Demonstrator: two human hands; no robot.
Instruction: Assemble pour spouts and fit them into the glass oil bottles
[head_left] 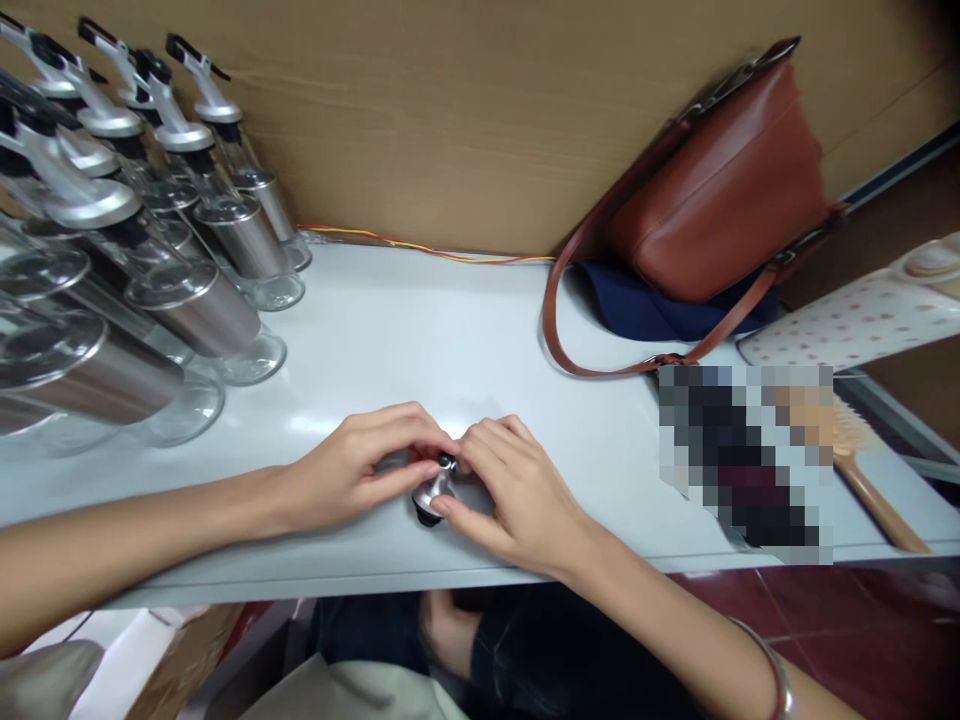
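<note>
A silver bottle pourer (432, 494) with a black stopper end is held low over the white table, near its front edge. My left hand (375, 460) pinches it near the small black part at the top, thumb and fingers closed. From the other side, my right hand (517, 490) is closed on the same pourer, its thumb against the silver base and its bent fingers by the top. My fingers hide part of the pourer's upper end. Several glass bottles (199, 310) with metal sleeves and similar silver pourers stand at the left.
Behind the white table (420, 340) rises a cardboard wall (435, 120), with red and yellow wires (450, 255) along its foot. To the right are a brown leather bag (720, 200) on dark blue cloth (637, 305), a dotted cylinder (847, 310), a wooden hairbrush (874, 495) and a blurred-out item.
</note>
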